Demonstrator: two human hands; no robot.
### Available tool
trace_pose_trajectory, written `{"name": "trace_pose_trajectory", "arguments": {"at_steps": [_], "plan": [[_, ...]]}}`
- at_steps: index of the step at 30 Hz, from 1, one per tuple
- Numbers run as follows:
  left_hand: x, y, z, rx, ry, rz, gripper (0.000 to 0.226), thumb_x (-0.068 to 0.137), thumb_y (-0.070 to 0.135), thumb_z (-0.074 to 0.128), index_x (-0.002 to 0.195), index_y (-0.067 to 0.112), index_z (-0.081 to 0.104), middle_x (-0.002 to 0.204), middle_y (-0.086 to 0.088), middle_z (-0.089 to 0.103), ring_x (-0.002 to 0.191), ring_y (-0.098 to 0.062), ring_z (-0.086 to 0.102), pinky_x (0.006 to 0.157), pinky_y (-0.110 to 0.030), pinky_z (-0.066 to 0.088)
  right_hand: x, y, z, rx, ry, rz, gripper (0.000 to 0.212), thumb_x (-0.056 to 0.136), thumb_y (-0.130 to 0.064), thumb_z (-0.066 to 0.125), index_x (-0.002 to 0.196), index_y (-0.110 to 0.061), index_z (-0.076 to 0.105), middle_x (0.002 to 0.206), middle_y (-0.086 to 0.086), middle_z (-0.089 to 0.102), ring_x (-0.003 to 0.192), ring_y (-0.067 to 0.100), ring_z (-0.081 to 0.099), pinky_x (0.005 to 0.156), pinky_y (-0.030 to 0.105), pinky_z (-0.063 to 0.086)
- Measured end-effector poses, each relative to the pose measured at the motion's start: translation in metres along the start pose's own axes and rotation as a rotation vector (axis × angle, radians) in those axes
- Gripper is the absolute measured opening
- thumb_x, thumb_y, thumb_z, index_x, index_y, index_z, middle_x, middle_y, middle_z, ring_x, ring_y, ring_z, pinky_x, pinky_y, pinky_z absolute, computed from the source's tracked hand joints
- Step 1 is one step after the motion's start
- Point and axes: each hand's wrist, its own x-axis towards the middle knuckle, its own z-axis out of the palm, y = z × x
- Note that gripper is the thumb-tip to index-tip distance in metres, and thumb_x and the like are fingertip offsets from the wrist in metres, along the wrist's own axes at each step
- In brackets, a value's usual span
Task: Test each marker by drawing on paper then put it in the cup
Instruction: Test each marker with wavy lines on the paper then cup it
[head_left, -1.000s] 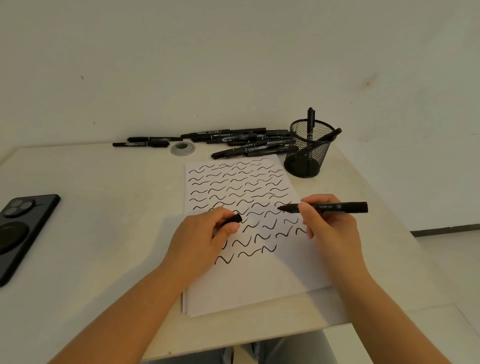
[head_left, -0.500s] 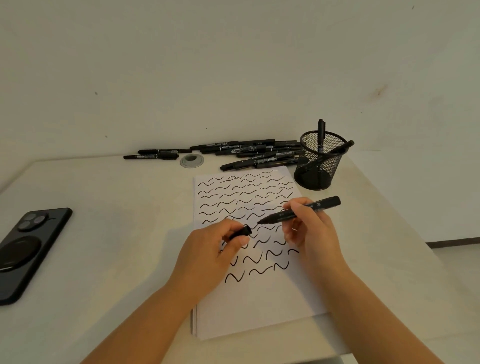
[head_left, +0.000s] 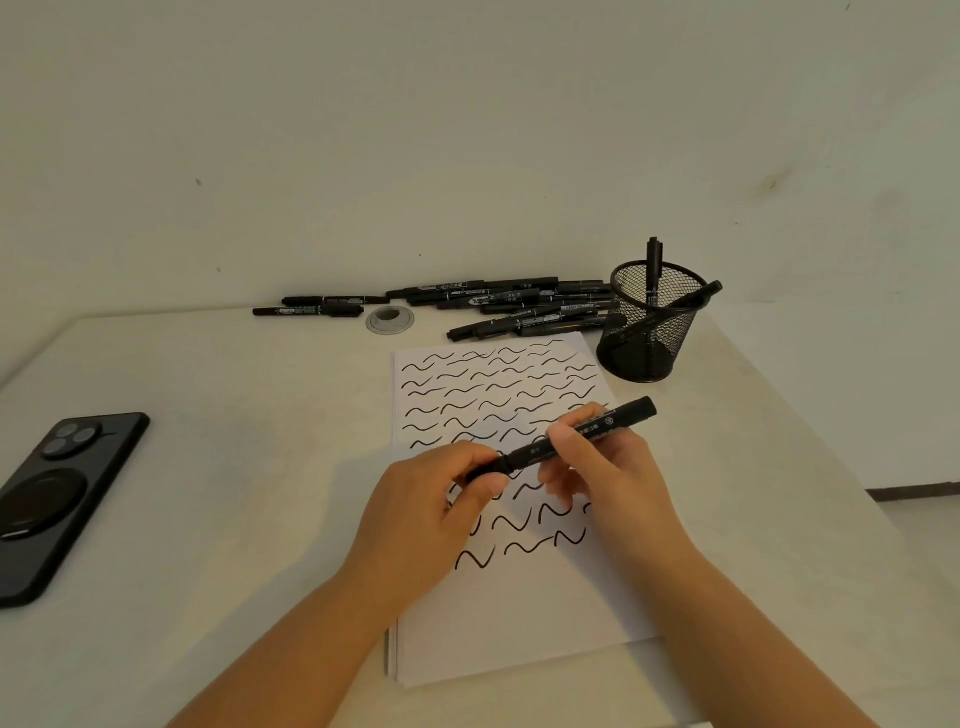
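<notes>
Landmark for all positions: the mesh pen cup (head_left: 652, 332), upright at the far right of the white desk (head_left: 234, 467).

Desk carries a stack of white paper (head_left: 519, 639), its far right corner just beside the cup's base. Sheet is covered in rows of black squiggles; the near third is blank. A black phone (head_left: 57, 499) lies face down well to the left of the cup. A pile of untested markers (head_left: 519, 306) lies touching the cup's left side, along the wall. Two markers stand in the cup.

Left hand (head_left: 431, 514), nearer than the cup and to its left, over the paper: thumb and forefinger pinched on the marker cap (head_left: 485, 470). Right hand (head_left: 605, 467), directly nearer than the cup: fingers clamped round the barrel of the marker in hand (head_left: 576, 434), tail pointing up toward the cup.

Judgement: step is recapping; cap and tip appear to meet, seating not confirmed. To do well: keep cap and barrel on one axis, push straight until fully seated, avoid touching nib. Then lift toward the cup and drop it in, clearing the leaning marker at the rim.
</notes>
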Motion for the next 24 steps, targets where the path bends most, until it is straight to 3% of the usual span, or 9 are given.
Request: {"name": "trace_pose_trajectory", "arguments": {"at_steps": [8,14,19,24], "plan": [[-0.0009,-0.0001,-0.0010,-0.002,0.044,0.019,0.010,0.085,0.036,0.051,0.081,0.035,0.060,0.067,0.021,0.058,0.056,0.001,0.050,0.051,-0.010,0.035,-0.0025,0.0043,-0.0014,0.059,-0.112,-0.023,0.016,0.078,-0.038,0.060,0.071,-0.025,0.061,0.058,0.002,0.062,0.053,0.013,0.055,0.053,0.019,0.046],[-0.0020,-0.0009,-0.0026,0.049,-0.013,0.029,0.016,0.085,0.037,0.045,0.076,0.035,0.058,0.059,0.022,0.055,0.058,-0.002,0.051,0.052,-0.010,0.036,-0.0014,0.0077,-0.0031,0.082,-0.188,-0.036,0.012,0.083,-0.029,0.058,0.073,-0.023,0.057,0.057,0.001,0.059,0.055,0.012,0.053,0.053,0.019,0.044],[-0.0026,-0.0015,-0.0046,-0.117,-0.107,-0.032,0.021,0.084,0.037,0.043,0.070,0.041,0.058,0.057,0.018,0.057,0.048,-0.007,0.047,0.046,-0.014,0.035,-0.0039,0.0068,-0.0040,0.062,-0.240,-0.071,0.013,0.083,-0.034,0.058,0.078,-0.021,0.056,0.057,0.000,0.058,0.054,0.009,0.051,0.054,0.016,0.043],[-0.0011,-0.0013,-0.0060,-0.246,-0.182,-0.112,0.026,0.083,0.036,0.044,0.063,0.041,0.060,0.052,0.014,0.054,0.051,-0.002,0.048,0.051,-0.013,0.038,-0.0044,0.0058,-0.0048,0.041,-0.271,-0.097,0.009,0.082,-0.028,0.055,0.074,-0.030,0.059,0.058,-0.001,0.057,0.055,0.010,0.051,0.056,0.016,0.043]]}}
